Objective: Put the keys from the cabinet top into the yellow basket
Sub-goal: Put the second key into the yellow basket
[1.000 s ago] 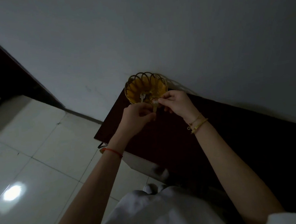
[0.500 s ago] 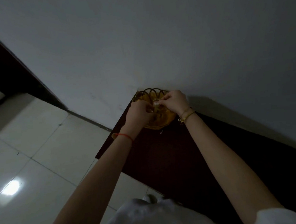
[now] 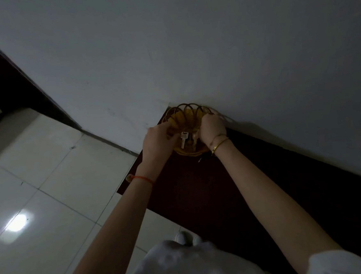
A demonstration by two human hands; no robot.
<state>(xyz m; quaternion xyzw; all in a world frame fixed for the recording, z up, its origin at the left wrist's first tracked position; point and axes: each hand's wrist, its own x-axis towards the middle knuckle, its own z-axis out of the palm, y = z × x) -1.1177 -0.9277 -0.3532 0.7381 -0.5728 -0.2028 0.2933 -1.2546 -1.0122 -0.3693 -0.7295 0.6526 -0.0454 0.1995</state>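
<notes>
Key (image 3: pixel 183 139) in yellow basket (image 3: pixel 187 115), blade toward viewer; hands' grip: cannot tell.

yellow basket (image 3: pixel 190 117): near rim hidden by both hands | left hand (image 3: pixel 157 142): fingertips out of sight, grip undetermined | right hand (image 3: pixel 212 127): fingers curled under, grip undetermined | keys (image 3: pixel 184 139): one silver key legible, remainder too dim | cabinet top (image 3: pixel 200 184): right end cut by frame edge
</notes>
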